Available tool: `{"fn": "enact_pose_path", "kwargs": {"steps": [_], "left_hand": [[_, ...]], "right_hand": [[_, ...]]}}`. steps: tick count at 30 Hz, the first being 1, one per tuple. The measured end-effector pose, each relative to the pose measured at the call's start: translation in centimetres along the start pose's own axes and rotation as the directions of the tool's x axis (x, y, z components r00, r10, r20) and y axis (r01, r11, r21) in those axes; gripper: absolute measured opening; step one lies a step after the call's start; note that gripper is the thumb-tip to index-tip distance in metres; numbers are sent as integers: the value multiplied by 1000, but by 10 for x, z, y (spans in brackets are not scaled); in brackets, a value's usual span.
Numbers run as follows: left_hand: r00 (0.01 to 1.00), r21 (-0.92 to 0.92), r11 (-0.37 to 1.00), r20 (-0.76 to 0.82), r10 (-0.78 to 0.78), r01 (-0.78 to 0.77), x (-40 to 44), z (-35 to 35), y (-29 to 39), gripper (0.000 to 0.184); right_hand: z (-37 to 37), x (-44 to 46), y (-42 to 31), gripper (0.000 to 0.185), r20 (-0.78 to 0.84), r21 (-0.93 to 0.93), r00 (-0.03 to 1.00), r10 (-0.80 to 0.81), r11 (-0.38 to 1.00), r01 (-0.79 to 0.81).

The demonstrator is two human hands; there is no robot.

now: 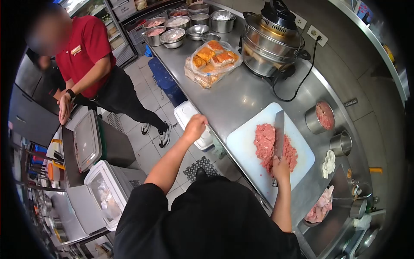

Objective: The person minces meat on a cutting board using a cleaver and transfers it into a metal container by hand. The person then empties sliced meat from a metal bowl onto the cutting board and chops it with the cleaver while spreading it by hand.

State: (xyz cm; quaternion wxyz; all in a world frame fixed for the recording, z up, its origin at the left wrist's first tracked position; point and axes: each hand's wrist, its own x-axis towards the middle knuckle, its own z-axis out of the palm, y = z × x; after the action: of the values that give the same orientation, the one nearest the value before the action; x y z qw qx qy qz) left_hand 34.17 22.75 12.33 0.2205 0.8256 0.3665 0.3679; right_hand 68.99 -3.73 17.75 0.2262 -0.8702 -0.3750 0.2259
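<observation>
My right hand (pixel 280 169) is closed round the handle of a wide-bladed knife (pixel 279 134). Its blade lies across a heap of minced meat (pixel 264 140), with mince on both sides. Under the meat is a white cutting board (pixel 241 137) on the steel counter. My left hand (pixel 196 128) is curled into a loose fist near the counter's front edge, above a white lidded bin (pixel 186 113). The inside of that fist is hidden, so I cannot make out whether it holds anything.
A pot of meat (pixel 324 116), a steel cup (pixel 341 143) and a white cloth (pixel 328 164) stand right of the board. Bagged orange blocks (pixel 215 58), a corded steamer (pixel 269 47) and several bowls (pixel 173 36) lie beyond. A person in a red shirt (pixel 92 41) stands left.
</observation>
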Motion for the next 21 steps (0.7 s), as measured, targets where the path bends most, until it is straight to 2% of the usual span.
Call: {"fn": "enact_pose_path", "kwargs": {"steps": [2,3,6,7,8,10,11,16,21], "left_hand": [[969,-41,972,-87,-233,230,12,-6,-10,13],[953,-48,960,-111,-280,277,19,-9,-14,11],[976,46,979,-103,-194,199,35,-4,-24,10],[983,144,973,-6,-183,182,35,-3,-25,9],[982,147,972,-6,-187,186,36,2,-25,9],[934,292,897,32,-357,333,40,11,-13,8],[920,328,875,42,-389,355,43,13,-9,8],[899,344,849,27,-437,401,53,15,-9,8],[908,311,863,3,-419,398,55,14,-7,12]], "right_hand": [[2,-1,-1,40,-26,-8,999,-28,1000,28],[1,-3,0,39,-53,-24,997,-62,998,61],[-18,-18,-37,40,-17,-28,1000,15,999,-16],[-15,-17,-33,40,-9,-30,1000,16,999,-16],[-10,-13,-24,41,-31,-34,999,-26,999,25],[-4,-9,-18,42,-54,-37,997,-62,998,60],[-1,-8,-13,42,-64,-34,995,-80,996,78],[-13,-14,-27,42,-73,-71,997,-33,997,27],[-14,-15,-26,42,-25,18,1000,9,1000,-8]]}}
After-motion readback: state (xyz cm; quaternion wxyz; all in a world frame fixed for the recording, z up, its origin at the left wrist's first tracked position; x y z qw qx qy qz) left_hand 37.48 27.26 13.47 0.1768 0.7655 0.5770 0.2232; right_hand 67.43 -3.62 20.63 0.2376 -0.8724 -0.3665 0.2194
